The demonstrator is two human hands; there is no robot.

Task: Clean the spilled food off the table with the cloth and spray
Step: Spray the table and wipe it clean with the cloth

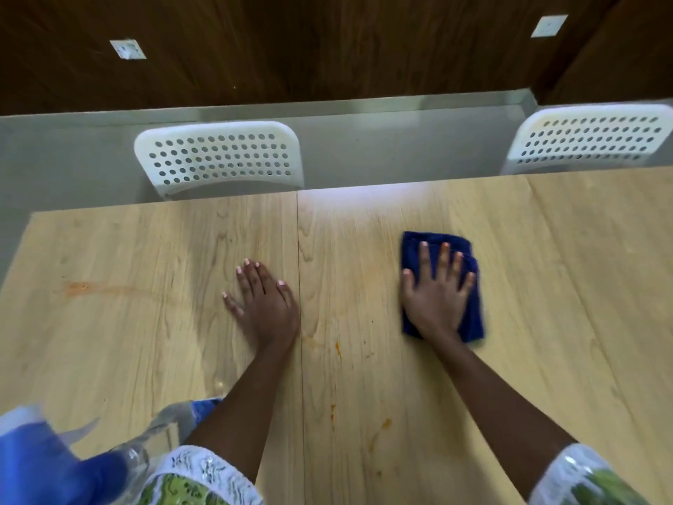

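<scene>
A folded dark blue cloth [413, 246] lies on the light wooden table [546, 286], right of centre. My right hand [437, 293] presses flat on it with fingers spread. My left hand [264, 304] rests flat on the bare table just left of the seam. Orange food smears show at the far left [78, 287], near the seam below my left hand [338, 348] and lower down [382, 428]. A clear spray bottle with a blue top [47, 453] stands blurred at the bottom left, beside my left forearm.
Two white perforated chairs [218, 158] [593, 138] stand at the table's far edge. Behind them is grey floor and a dark wooden wall. A seam [299, 267] divides the tabletop.
</scene>
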